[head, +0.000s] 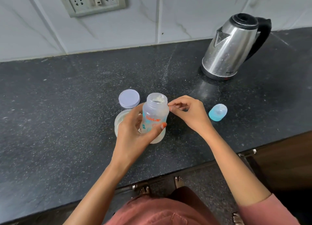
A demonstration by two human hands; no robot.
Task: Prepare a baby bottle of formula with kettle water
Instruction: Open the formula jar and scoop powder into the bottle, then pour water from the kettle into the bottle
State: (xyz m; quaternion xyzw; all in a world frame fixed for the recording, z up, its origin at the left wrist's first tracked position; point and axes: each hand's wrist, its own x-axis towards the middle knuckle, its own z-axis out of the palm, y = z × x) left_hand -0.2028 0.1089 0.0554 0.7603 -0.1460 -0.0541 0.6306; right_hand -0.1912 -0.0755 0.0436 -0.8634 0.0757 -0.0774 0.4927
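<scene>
My left hand [133, 133] grips a clear baby bottle [155, 113] with orange lettering and holds it upright over the dark counter. The bottle's mouth is uncovered, and white powder clings inside the rim. My right hand [187, 111] is at the bottle's neck on the right, with thumb and fingertips pinched on something small and pale that I cannot make out. An open round tub [119, 121] sits behind my left hand, partly hidden. Its pale lavender lid [129, 98] lies just beyond. The steel kettle [231, 47] stands at the back right, lid closed.
The bottle's blue teat cap [217, 112] lies on the counter [67, 106] right of my hands. A wall socket [94, 0] is on the tiled wall at the back. The counter's front edge runs close to my body, with drawers below.
</scene>
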